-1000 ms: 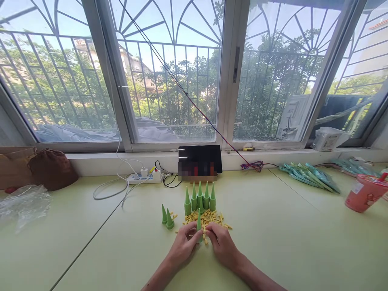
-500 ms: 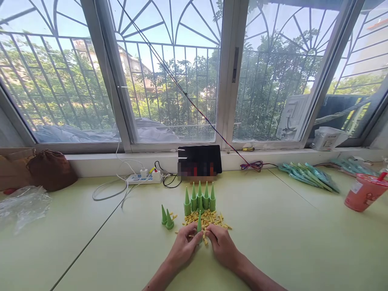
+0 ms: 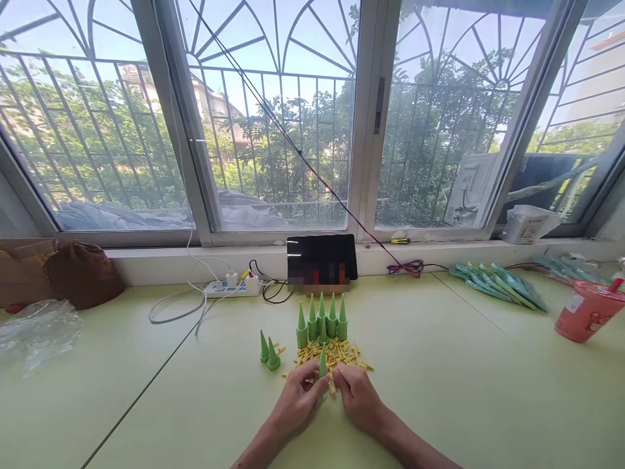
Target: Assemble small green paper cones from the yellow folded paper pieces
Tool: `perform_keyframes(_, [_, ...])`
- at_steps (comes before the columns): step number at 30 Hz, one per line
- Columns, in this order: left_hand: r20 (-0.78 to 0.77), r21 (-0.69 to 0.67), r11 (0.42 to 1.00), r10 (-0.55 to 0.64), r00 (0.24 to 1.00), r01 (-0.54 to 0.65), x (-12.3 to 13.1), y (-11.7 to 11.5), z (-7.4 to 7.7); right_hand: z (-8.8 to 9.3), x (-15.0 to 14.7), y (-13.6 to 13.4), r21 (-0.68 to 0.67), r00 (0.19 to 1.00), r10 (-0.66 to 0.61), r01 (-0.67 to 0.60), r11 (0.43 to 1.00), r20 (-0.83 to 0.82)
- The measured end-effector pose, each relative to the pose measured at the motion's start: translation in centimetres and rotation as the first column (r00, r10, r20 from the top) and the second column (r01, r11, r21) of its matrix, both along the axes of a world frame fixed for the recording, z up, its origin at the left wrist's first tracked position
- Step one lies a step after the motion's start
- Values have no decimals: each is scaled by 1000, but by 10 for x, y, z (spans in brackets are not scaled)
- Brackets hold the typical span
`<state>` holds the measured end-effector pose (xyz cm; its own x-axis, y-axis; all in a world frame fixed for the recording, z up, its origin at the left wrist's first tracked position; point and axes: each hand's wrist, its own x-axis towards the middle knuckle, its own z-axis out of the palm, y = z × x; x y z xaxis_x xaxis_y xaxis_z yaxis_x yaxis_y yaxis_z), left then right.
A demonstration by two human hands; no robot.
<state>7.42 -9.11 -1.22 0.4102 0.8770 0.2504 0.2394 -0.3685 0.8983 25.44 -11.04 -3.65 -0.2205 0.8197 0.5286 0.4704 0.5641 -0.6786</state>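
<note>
A green cone-topped piece (image 3: 323,362) stands upright between the fingers of my left hand (image 3: 299,396), which is closed round its lower part. Just to its right, my right hand (image 3: 359,396) is pinched close against the piece; whatever its fingertips hold is too small to make out. Small yellow pegs (image 3: 344,352) lie in a loose pile behind and between my hands. Behind the pile stands a group of green cone-topped pieces (image 3: 321,316). Two more green cones (image 3: 272,357) are to the left, beside a few yellow pegs.
A dark tablet (image 3: 321,259) stands at the back of the table. A power strip (image 3: 232,288) with cables is left of it. Plastic packets (image 3: 498,283) and a red cup (image 3: 586,311) are at the right. A brown bag (image 3: 83,275) and clear plastic (image 3: 39,332) lie left.
The green cone in my left hand has shifted very slightly to the right and down. Both hands otherwise keep nearly the same place.
</note>
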Motion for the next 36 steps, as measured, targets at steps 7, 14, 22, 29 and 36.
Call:
perform_keyframes(7, [53, -58, 998, -13, 999, 16, 3, -2, 2, -3, -1, 2, 7, 999, -22, 22, 1000, -26])
perform_keyframes(14, [107, -139, 990, 20, 994, -5, 5, 0, 1, 2, -2, -1, 63, 994, -40, 47, 997, -105])
perform_keyframes(22, [209, -211, 977, 66, 976, -21, 6, 0, 11, 8, -2, -3, 139, 993, 13, 4, 990, -117])
perform_keyframes(29, [247, -299, 954, 36, 968, 41, 7, -1, 12, 5, -1, -1, 110, 989, 21, -5, 994, -145])
perform_keyframes(36, [266, -287, 955, 10, 964, 69, 7, -2, 12, 1, 1, 0, 55, 991, -6, 13, 998, -135])
